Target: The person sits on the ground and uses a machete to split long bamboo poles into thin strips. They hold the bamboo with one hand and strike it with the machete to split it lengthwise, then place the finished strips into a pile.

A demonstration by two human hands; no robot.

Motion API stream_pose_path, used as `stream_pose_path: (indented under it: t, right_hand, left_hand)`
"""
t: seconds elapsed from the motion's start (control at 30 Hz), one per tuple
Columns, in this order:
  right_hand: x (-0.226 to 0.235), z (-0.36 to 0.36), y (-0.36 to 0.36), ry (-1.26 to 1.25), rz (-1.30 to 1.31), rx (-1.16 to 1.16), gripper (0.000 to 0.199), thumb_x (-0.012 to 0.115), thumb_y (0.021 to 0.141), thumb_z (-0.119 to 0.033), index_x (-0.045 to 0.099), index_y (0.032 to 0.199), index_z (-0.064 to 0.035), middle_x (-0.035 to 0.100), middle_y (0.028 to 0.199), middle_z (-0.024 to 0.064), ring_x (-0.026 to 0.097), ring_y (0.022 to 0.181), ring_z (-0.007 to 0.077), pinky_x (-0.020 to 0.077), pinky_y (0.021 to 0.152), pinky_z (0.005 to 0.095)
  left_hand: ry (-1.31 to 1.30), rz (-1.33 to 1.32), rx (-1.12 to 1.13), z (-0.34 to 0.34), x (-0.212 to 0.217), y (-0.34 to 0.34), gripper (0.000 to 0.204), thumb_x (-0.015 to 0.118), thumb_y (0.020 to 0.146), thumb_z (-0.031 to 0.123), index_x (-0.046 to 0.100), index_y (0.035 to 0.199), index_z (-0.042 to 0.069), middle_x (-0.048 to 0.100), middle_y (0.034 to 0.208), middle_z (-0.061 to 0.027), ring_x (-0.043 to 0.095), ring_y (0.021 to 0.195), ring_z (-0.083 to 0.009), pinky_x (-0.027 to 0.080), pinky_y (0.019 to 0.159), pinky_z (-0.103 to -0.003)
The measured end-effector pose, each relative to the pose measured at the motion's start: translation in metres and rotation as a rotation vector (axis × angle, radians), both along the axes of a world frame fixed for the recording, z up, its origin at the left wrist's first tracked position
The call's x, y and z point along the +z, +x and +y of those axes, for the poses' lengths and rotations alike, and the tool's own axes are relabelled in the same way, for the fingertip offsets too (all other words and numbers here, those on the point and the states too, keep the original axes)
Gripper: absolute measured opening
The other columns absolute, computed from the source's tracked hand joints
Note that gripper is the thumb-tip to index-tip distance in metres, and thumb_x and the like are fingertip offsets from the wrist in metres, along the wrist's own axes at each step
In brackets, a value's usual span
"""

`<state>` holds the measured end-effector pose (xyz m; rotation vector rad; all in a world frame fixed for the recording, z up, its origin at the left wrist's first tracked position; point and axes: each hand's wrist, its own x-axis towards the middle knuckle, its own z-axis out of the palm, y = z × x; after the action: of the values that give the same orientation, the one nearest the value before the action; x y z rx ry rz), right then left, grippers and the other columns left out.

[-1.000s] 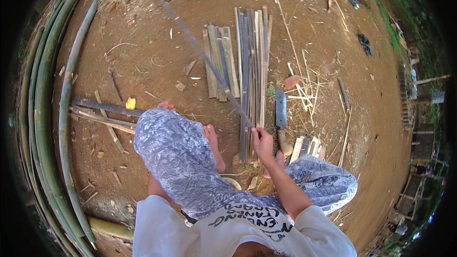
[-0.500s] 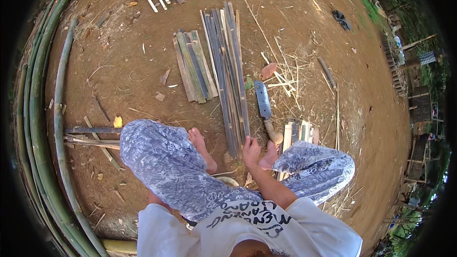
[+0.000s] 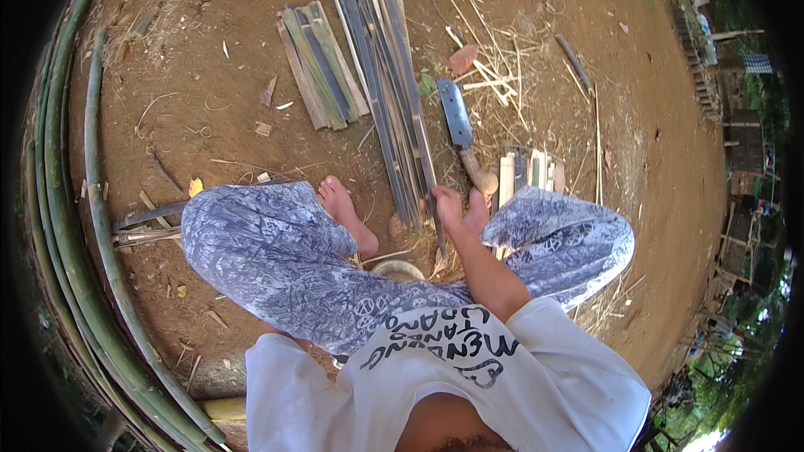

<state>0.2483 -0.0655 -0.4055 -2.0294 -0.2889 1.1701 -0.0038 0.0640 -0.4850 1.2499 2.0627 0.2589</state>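
My right hand (image 3: 448, 208) is closed around the near part of a long dark bamboo strip (image 3: 425, 157). The strip lies along the right side of a bundle of long split bamboo strips (image 3: 381, 92), its near end sticking out past my fingers. Just right of the bundle rests a machete (image 3: 455, 115) with a dark blade pointing away and a curved wooden handle toward my right foot. A shorter stack of bamboo slats (image 3: 322, 67) lies left of the bundle. Only a bit of my left arm shows beside the trousers; my left hand is hidden.
Pale short bamboo pieces (image 3: 536, 171) lie beyond my right knee. Thin shavings (image 3: 507, 75) litter the ground right of the machete. Long green bamboo poles (image 3: 59, 184) run down the left side. A rounded rim (image 3: 398, 269) shows between my legs.
The view has tilted so the ground things sit higher in it. My right hand now has the strip's near end drawn out of the bundle toward me.
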Motion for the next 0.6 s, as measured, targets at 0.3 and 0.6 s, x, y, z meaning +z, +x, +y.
stream_pose_path:
  t: [0.3,0.6]
  right_hand:
    - [-0.03,-0.004,0.029,0.0,-0.037,0.01,0.028,0.064,0.089,-0.009,0.072,0.114,0.0016,0.074,0.095,0.0067,0.067,0.083,0.0141,0.0516,0.067,0.0277]
    - [-0.035,0.002,0.016,0.065,-0.578,0.362,0.031,0.068,0.084,-0.012,0.071,0.111,0.0003,0.072,0.09,0.0176,0.068,0.075,0.0281,0.0545,0.072,0.0374]
  left_hand:
    - [0.031,0.074,0.138,0.018,0.022,-0.09,0.075,0.045,0.098,0.055,0.042,0.143,-0.004,0.04,0.148,-0.0275,0.041,0.135,-0.0426,0.032,0.115,-0.048]
    - [0.085,0.122,0.341,0.041,0.038,-0.149,0.076,0.052,0.095,0.055,0.041,0.142,-0.004,0.041,0.145,-0.0284,0.043,0.132,-0.043,0.035,0.112,-0.049]
